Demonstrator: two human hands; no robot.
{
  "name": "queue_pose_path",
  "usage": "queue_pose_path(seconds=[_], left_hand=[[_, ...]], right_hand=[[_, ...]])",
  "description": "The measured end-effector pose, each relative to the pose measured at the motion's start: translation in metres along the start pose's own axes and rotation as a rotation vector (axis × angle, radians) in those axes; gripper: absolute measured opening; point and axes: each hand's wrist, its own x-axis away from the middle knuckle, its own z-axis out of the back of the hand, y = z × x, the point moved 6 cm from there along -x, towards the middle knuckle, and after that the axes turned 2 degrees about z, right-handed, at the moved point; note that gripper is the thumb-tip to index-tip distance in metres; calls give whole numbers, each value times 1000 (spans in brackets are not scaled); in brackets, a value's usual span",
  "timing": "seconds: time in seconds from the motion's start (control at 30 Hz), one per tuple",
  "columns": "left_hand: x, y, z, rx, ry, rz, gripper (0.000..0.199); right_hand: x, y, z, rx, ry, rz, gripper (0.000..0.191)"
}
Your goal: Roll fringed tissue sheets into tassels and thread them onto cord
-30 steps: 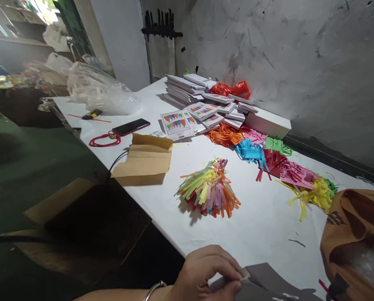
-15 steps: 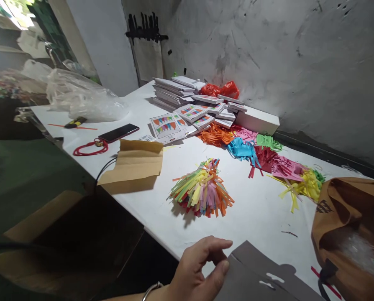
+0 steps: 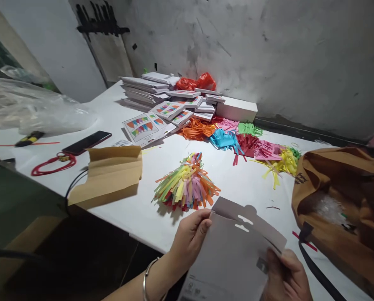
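One flat, slotted card packet (image 3: pixel 229 259)

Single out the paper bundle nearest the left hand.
The multicoloured fringed bundle, fanned out by itself just beyond the left hand holding the grey package; the single-coloured bundles lie farther back, crowded in a row.

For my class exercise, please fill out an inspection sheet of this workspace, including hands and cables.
Surface: white table, strewn with items.
Job's things: grey packet with slots near its top; multicoloured tassel bundle on the table beyond it.
Clutter: phone, brown card piece, clear plastic bag, printed packs, brown bag.
Hands: left hand pinches the packet's upper left corner; right hand grips its right side.
Cables: thin black cord hanging over the table edge beside the card.
Surroundings: scuffed grey wall behind the table.
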Motion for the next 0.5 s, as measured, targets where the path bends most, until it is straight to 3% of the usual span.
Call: queue_pose_path(seconds=[0.07, 0.23, 0.37, 0.5], left_hand=[[-3, 2, 2, -46, -43, 4, 30], [-10, 6, 8, -159, 21, -49, 29], [-12, -7, 1, 26, 26, 121, 41], [-11, -12, -4, 127, -43, 182, 53]], right_hand=[[-7, 5, -7, -76, -25, -26, 27], [-14, 10, -30, -276, -287, -277, 36], [-18, -7, -34, -254, -243, -200, 39], [-20, -16, -37, -248, -260, -150, 41]])
